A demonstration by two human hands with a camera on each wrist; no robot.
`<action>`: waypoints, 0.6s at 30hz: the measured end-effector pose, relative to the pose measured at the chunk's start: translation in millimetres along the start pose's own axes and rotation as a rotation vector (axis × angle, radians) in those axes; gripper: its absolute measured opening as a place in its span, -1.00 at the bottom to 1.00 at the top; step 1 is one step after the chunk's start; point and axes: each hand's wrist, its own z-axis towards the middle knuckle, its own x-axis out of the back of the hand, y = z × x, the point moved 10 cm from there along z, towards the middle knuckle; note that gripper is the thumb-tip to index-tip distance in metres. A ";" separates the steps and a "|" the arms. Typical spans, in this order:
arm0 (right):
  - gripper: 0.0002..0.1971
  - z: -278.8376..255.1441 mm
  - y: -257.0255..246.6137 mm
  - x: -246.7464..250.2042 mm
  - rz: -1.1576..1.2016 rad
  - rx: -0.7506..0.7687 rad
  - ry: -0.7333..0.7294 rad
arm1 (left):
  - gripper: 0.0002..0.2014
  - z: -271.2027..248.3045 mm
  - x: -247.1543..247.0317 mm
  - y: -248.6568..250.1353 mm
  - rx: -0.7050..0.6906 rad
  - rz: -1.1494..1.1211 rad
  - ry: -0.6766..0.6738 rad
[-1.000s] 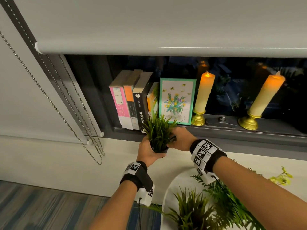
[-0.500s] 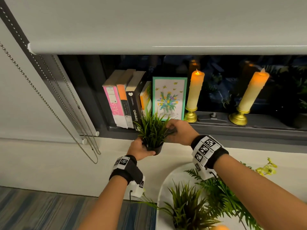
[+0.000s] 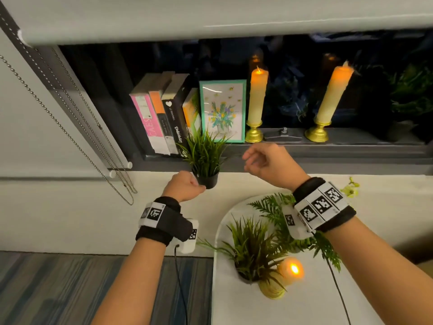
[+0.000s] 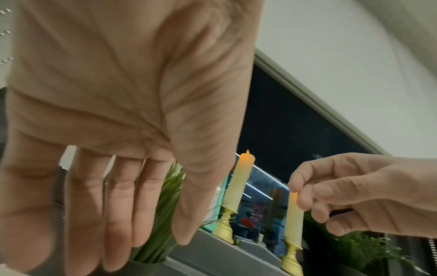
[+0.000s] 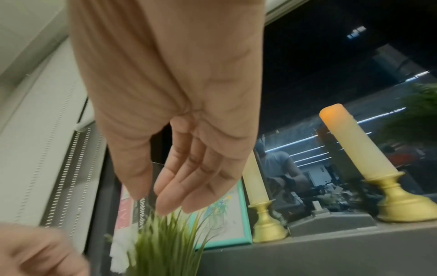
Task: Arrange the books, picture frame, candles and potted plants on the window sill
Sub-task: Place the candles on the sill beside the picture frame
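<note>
A small grass plant (image 3: 205, 153) in a black pot (image 3: 208, 181) is at the front edge of the dark window sill (image 3: 351, 148), before the books and frame. My left hand (image 3: 187, 185) holds the pot from its left side, thumb and fingers either side of the rim (image 4: 146, 267). My right hand (image 3: 260, 158) hovers empty to the plant's right, fingers relaxed (image 5: 179, 196). On the sill stand several books (image 3: 161, 118), a teal picture frame (image 3: 222, 111) and two lit candles (image 3: 256, 99) (image 3: 332, 97) in gold holders.
A white table (image 3: 234, 306) below right carries another grass plant (image 3: 250, 249), a fern (image 3: 281, 214) and a lit candle (image 3: 289, 270). A dim plant (image 3: 412, 95) stands at the sill's far right. A bead chain (image 3: 58, 113) hangs left; the roller blind (image 3: 210, 12) is overhead.
My right hand has let go of the grass plant and drawn away to the right. The left hand still holds the pot, which sits slightly lower and nearer the sill's edge.
</note>
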 end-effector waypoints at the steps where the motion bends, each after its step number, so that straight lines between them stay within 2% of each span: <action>1: -0.85 -10.8 -3.1 -3.5 0.007 0.017 -0.020 | -0.77 -8.0 -1.9 6.1 -0.038 -0.011 0.008; 5: -0.94 -50.3 -5.7 -20.4 -0.045 0.050 -0.107 | -0.84 -49.7 -21.5 37.9 -0.252 -0.112 -0.021; 8: -0.88 -79.0 -5.0 -36.3 -0.087 0.103 -0.252 | -0.91 -90.5 -51.0 68.1 -0.409 -0.158 -0.110; 11: -0.85 -97.4 2.1 -36.3 -0.117 0.125 -0.316 | -0.80 -124.0 -86.5 91.2 -0.492 -0.173 -0.269; 14: -0.88 -105.7 15.2 -16.1 -0.110 0.095 -0.254 | -0.61 -154.2 -129.5 105.4 -0.519 -0.056 -0.461; 16: -0.89 -113.4 21.3 -1.2 -0.095 0.084 -0.214 | -0.51 -169.4 -154.1 112.8 -0.550 0.039 -0.496; 18: -0.89 -124.1 26.0 7.0 -0.078 0.078 -0.210 | -0.46 -178.9 -170.8 118.9 -0.572 0.095 -0.458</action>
